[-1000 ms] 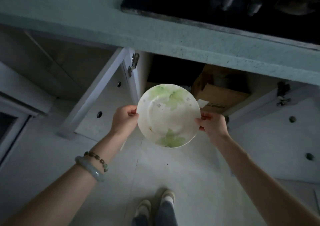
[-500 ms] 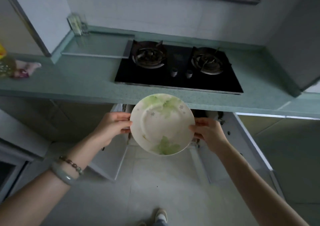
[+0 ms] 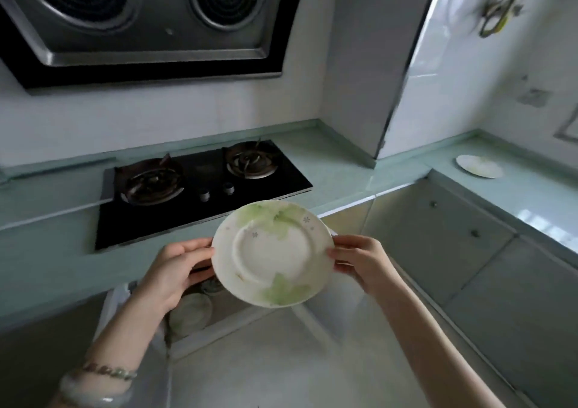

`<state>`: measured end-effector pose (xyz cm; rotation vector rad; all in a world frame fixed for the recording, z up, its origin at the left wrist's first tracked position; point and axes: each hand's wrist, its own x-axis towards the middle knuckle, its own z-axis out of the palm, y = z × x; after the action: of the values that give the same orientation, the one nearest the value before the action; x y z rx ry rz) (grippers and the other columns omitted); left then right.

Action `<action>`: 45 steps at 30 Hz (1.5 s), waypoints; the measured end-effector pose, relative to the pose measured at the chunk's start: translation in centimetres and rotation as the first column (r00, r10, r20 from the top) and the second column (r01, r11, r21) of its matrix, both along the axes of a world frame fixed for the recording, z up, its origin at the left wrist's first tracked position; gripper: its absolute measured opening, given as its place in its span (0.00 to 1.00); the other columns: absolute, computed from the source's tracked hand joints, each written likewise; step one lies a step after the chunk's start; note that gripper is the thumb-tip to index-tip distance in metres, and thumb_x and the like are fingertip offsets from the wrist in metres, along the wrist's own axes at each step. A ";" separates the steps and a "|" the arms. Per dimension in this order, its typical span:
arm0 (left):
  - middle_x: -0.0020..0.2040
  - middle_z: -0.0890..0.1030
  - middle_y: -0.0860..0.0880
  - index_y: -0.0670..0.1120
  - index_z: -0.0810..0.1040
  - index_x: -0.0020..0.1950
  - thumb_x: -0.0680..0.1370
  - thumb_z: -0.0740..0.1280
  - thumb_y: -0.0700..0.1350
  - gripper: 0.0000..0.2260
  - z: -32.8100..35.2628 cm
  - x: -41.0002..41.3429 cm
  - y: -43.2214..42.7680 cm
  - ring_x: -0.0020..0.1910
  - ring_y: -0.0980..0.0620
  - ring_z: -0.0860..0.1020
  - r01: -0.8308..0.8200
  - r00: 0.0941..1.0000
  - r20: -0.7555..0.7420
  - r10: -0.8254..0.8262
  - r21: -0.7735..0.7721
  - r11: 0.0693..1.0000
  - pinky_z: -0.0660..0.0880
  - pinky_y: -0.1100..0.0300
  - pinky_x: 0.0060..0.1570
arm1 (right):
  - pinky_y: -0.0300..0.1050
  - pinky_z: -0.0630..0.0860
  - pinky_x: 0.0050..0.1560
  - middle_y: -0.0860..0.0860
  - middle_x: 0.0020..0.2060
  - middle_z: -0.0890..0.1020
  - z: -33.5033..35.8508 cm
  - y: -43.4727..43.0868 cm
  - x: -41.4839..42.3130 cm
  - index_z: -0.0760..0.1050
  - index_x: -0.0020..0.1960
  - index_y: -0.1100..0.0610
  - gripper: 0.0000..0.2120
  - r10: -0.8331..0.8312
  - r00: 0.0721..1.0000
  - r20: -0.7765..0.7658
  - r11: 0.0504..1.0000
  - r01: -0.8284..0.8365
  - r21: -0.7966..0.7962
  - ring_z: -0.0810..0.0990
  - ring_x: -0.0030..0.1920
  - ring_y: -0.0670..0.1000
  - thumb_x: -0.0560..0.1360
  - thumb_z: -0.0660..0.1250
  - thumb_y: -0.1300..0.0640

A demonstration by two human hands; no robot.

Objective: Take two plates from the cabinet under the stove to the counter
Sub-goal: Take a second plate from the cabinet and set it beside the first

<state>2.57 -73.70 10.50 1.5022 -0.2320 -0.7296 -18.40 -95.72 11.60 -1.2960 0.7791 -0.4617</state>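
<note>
I hold a white plate with green leaf prints point(image 3: 272, 253) in front of me, tilted toward my face. My left hand point(image 3: 175, 270) grips its left rim and my right hand point(image 3: 359, 259) grips its right rim. The plate hangs in the air just before the front edge of the pale green counter point(image 3: 341, 170). A second, similar plate point(image 3: 478, 166) lies flat on the counter's right wing. Below my left hand the cabinet under the stove point(image 3: 200, 317) stands open, with more dishes dimly visible inside.
A black two-burner gas stove point(image 3: 200, 185) is set into the counter, with a range hood point(image 3: 140, 23) above it. A white wall column point(image 3: 369, 63) stands at the counter's corner. Closed cabinet doors point(image 3: 469, 251) run under the right wing. Pale floor lies below.
The plate has come up from in front of the open cabinet to counter height, still in both hands. My view has swung up and to the right, showing the hood and the right counter.
</note>
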 end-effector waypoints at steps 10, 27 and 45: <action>0.39 0.86 0.46 0.41 0.83 0.48 0.74 0.67 0.34 0.07 0.3 -5.4 -11.0 0.37 0.52 0.84 0.346 0.937 -0.037 -0.348 -0.053 0.937 0.80 0.59 0.36 | 0.40 0.80 0.35 0.58 0.39 0.82 1.7 -2.0 -12.0 0.81 0.46 0.65 0.09 -0.355 0.935 -0.025 0.935 0.354 -0.034 0.81 0.37 0.52 0.68 0.69 0.73; 0.43 0.86 0.41 0.39 0.82 0.50 0.73 0.69 0.34 0.07 1.0 -17.9 -31.2 0.39 0.47 0.85 0.678 0.731 -0.037 -0.681 -0.074 0.732 0.80 0.59 0.33 | 0.53 0.81 0.52 0.64 0.45 0.84 1.6 -11.1 -27.5 0.80 0.48 0.67 0.09 -0.691 0.722 -0.043 0.723 0.690 -0.040 0.82 0.42 0.57 0.67 0.71 0.71; 0.44 0.85 0.41 0.38 0.80 0.54 0.74 0.67 0.33 0.09 1.4 -29.4 -57.8 0.44 0.45 0.82 0.724 0.688 -0.020 -0.726 -0.061 0.688 0.78 0.55 0.43 | 0.40 0.81 0.34 0.58 0.38 0.84 1.6 -36.2 -38.7 0.80 0.46 0.65 0.09 -0.727 0.685 -0.051 0.686 0.721 -0.094 0.83 0.34 0.51 0.66 0.72 0.71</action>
<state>-26.83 -131.48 11.88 1.3234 -0.8467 -1.3797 -57.07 -131.88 13.21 -1.0225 1.3704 -1.0870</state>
